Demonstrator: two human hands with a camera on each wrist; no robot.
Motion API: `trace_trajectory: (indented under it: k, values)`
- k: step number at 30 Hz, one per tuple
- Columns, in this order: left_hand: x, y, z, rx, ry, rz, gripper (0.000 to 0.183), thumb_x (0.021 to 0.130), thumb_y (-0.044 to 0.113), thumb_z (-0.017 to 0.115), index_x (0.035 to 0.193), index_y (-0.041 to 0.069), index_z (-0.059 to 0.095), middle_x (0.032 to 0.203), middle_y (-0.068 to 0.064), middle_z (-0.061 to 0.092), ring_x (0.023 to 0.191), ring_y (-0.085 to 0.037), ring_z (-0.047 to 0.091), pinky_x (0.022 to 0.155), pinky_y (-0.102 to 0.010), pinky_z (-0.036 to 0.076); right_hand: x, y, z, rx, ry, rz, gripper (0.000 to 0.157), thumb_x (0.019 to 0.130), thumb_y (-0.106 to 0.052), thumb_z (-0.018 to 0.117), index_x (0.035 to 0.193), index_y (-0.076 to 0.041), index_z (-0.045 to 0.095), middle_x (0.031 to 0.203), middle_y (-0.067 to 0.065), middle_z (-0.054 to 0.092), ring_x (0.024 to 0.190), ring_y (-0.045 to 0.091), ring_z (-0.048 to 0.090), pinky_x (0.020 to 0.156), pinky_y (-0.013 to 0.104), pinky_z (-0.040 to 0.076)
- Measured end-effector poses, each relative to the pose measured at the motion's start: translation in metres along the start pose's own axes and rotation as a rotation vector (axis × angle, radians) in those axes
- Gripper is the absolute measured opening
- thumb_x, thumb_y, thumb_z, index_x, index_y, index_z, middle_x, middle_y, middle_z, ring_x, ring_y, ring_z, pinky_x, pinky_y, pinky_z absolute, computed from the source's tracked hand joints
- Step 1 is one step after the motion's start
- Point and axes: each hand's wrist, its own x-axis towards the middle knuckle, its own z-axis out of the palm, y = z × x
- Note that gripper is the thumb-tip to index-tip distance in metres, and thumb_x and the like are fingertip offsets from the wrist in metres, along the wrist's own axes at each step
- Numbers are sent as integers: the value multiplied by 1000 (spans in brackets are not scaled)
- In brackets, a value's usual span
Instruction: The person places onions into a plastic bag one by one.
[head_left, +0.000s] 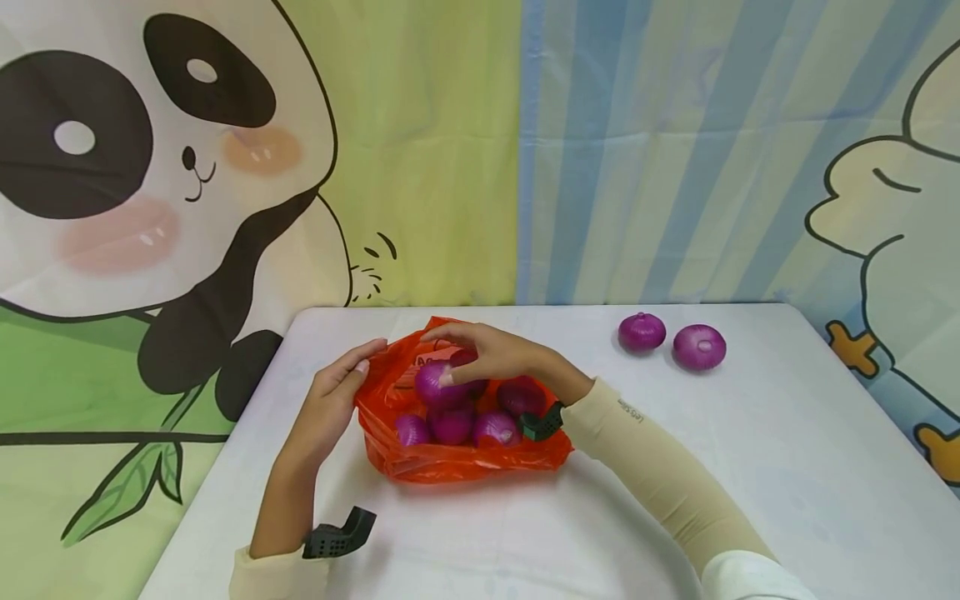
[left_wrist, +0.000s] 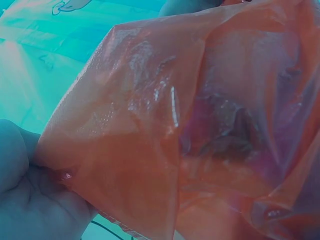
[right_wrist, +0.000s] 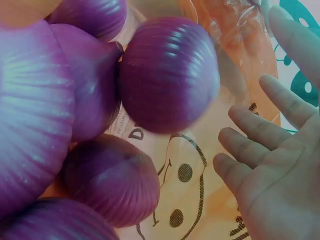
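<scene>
A red plastic bag (head_left: pixel 450 467) lies spread open on the table with several purple onions (head_left: pixel 452 423) inside. My left hand (head_left: pixel 330 404) holds the bag's left edge, pinched between thumb and fingers (left_wrist: pixel 50 205) in the left wrist view. Over the bag's opening reaches my right hand (head_left: pixel 498 352), beside the topmost onion (head_left: pixel 430 383). In the right wrist view its fingers (right_wrist: pixel 250 150) are spread and a gap separates them from the nearest onion (right_wrist: pixel 170 75). A printed cartoon face shows on the bag's inner wall (right_wrist: pixel 185 195).
Two loose purple onions, one (head_left: pixel 641 332) left of the other (head_left: pixel 699 347), sit at the back right of the white table (head_left: pixel 787 467). Behind the table hangs a printed curtain (head_left: pixel 427 150) with a panda. Black camera mounts (head_left: pixel 339 535) are strapped to both wrists.
</scene>
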Motion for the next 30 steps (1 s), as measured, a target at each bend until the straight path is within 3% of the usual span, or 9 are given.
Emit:
trace_trajectory:
  k: [3, 8, 14, 20, 26, 30]
  values:
    - [0, 1, 0, -3, -3, -2, 41, 107, 18, 35, 144, 5, 46, 144, -11, 48, 134, -26, 42, 101, -24, 41, -2, 0, -1, -6, 8, -4, 61, 89, -23, 72, 143, -11, 46, 140, 7, 49, 127, 17, 47, 107, 43, 39]
    - [0, 1, 0, -4, -9, -5, 41, 107, 18, 34, 144, 5, 45, 143, -11, 48, 133, -27, 44, 101, -23, 41, -7, 1, -1, -3, 19, 3, 58, 89, -26, 72, 141, -12, 50, 138, 3, 52, 127, 15, 47, 109, 52, 33]
    - [-1, 0, 0, 15, -7, 0, 41, 107, 19, 34, 145, 5, 45, 144, -12, 47, 133, -28, 43, 101, -23, 41, -13, 2, -4, 37, 11, -13, 51, 91, -23, 70, 139, -18, 53, 139, -4, 51, 130, 12, 45, 110, 51, 32]
    - [0, -1, 0, 5, 0, -9, 42, 107, 20, 35, 145, 5, 44, 144, -12, 47, 133, -28, 43, 100, -22, 42, -29, 1, -17, 127, 45, -31, 45, 93, -14, 67, 136, -8, 55, 139, 6, 53, 134, 23, 42, 112, 49, 29]
    - [0, -2, 1, 5, -2, -11, 41, 107, 19, 35, 145, 6, 44, 144, -11, 47, 134, -28, 42, 100, -22, 42, -45, -3, -31, 122, 99, -21, 48, 94, -15, 65, 137, 1, 51, 141, 19, 49, 134, 33, 41, 112, 46, 31]
    - [0, -3, 0, 9, -4, -14, 42, 107, 20, 35, 146, 7, 44, 144, -10, 47, 134, -27, 42, 100, -23, 42, -52, -4, -36, 120, 115, -10, 46, 94, -12, 64, 137, 1, 51, 140, 20, 50, 134, 32, 42, 111, 44, 31]
